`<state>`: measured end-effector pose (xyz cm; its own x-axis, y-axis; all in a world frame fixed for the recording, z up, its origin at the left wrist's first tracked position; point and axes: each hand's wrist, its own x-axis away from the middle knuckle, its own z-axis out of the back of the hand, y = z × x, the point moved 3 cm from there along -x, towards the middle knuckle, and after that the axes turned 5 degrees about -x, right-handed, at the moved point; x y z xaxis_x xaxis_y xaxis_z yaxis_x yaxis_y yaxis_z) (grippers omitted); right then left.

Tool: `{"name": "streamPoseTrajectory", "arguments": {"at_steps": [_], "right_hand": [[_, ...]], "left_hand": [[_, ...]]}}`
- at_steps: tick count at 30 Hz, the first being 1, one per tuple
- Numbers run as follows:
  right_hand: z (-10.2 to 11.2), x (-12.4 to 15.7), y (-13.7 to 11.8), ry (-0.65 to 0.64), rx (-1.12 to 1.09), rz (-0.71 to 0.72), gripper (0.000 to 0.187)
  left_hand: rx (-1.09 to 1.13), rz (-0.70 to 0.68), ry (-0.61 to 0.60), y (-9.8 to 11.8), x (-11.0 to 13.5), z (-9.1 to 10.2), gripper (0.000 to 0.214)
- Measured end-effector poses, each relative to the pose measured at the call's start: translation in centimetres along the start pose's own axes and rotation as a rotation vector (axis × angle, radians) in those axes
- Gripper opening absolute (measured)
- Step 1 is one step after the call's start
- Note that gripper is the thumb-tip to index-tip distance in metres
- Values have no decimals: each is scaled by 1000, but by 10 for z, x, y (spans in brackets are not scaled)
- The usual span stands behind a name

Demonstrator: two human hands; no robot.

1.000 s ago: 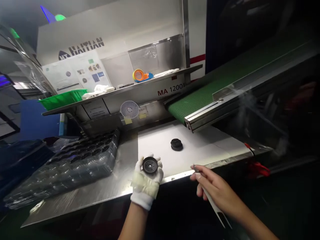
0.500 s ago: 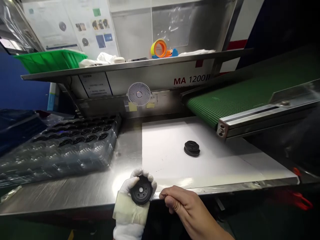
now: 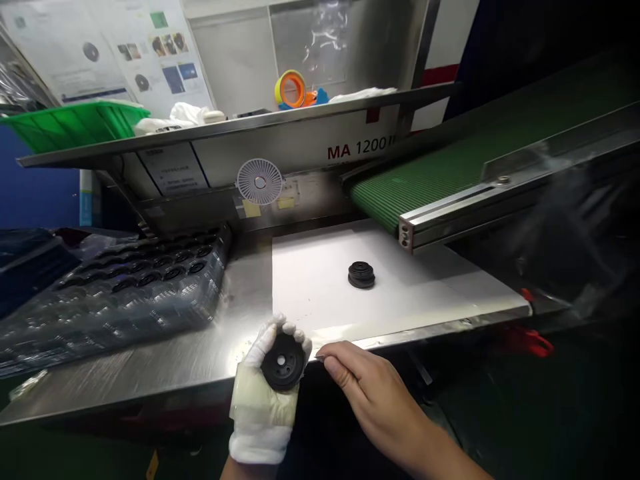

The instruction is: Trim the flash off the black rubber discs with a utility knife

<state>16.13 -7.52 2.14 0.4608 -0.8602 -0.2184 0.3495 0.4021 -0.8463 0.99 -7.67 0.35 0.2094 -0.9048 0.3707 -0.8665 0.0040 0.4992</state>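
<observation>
My left hand (image 3: 265, 387), in a white glove with a pale yellowish wrap round the palm and wrist, is closed round a black wheel-like disc (image 3: 283, 362). The disc's face is turned up, showing small holes round a light centre. Just to its right, my bare right hand (image 3: 365, 383) pinches a small thin blade (image 3: 320, 358). Only the blade's tip shows, a short way from the disc; the rest is hidden by the fingers. Beyond my hands a stack of black discs (image 3: 361, 275) rests on the white sheet (image 3: 315, 267).
On the left of the metal table (image 3: 165, 367) stands a clear tray (image 3: 165, 313) of black discs. A green conveyor belt (image 3: 425, 180) with a metal rail juts in at right. The back shelf (image 3: 240, 125) carries a green bin (image 3: 75, 123) and a tape roll (image 3: 290, 90). Below hangs a small fan (image 3: 259, 181).
The view has shifted, so the background sits further left. Both hands keep their holds, and the blade tip remains just right of the disc.
</observation>
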Motion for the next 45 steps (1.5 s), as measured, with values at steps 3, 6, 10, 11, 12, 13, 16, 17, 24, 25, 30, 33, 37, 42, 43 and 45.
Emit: {"name": "streamPoseTrajectory", "arguments": {"at_steps": [3, 6, 10, 11, 12, 13, 16, 17, 24, 25, 30, 33, 37, 42, 43, 45], "right_hand": [[4, 15, -12, 17, 118, 37, 28], [0, 19, -16, -12, 204, 64, 28], [-11, 9, -15, -16, 226, 94, 27], [-14, 5, -14, -13, 221, 96, 27], [-17, 1, -13, -12, 216, 98, 28], [-20, -3, -12, -10, 215, 101, 28], [-26, -14, -7, 5, 236, 105, 32], [-27, -18, -5, 13, 250, 103, 33], [-29, -34, 16, 65, 338, 97, 35], [-30, -35, 19, 79, 356, 92, 35], [-33, -34, 31, 156, 423, 70, 34], [-37, -32, 36, 153, 424, 43, 34], [-45, -30, 38, 165, 409, 42, 36], [-54, -30, 34, 186, 377, 75, 37], [-54, -31, 33, 185, 372, 77, 38], [-52, -31, 33, 181, 360, 71, 39]], "left_hand": [[1, 20, -20, -2, 25, -6, 20], [25, 34, 52, 0, 39, -9, 21], [28, -20, 153, 9, 36, -8, 20], [32, -37, 159, 12, 33, -7, 19], [39, -50, 161, 14, 29, -7, 18], [47, -52, 164, 16, 26, -7, 17], [78, -14, 174, 16, 13, -6, 12], [90, 10, 177, 15, 8, -6, 11], [46, -32, 32, 5, -24, -5, 14], [40, -23, 32, 3, -28, -5, 14], [78, -19, 46, -7, -39, -8, 17], [81, -49, 82, -10, -40, -11, 16], [62, -95, 130, -11, -44, -12, 16], [55, -216, 106, -13, -52, -8, 13], [39, -259, 104, -13, -53, -6, 15], [-17, -295, 80, -12, -52, -5, 23]]}}
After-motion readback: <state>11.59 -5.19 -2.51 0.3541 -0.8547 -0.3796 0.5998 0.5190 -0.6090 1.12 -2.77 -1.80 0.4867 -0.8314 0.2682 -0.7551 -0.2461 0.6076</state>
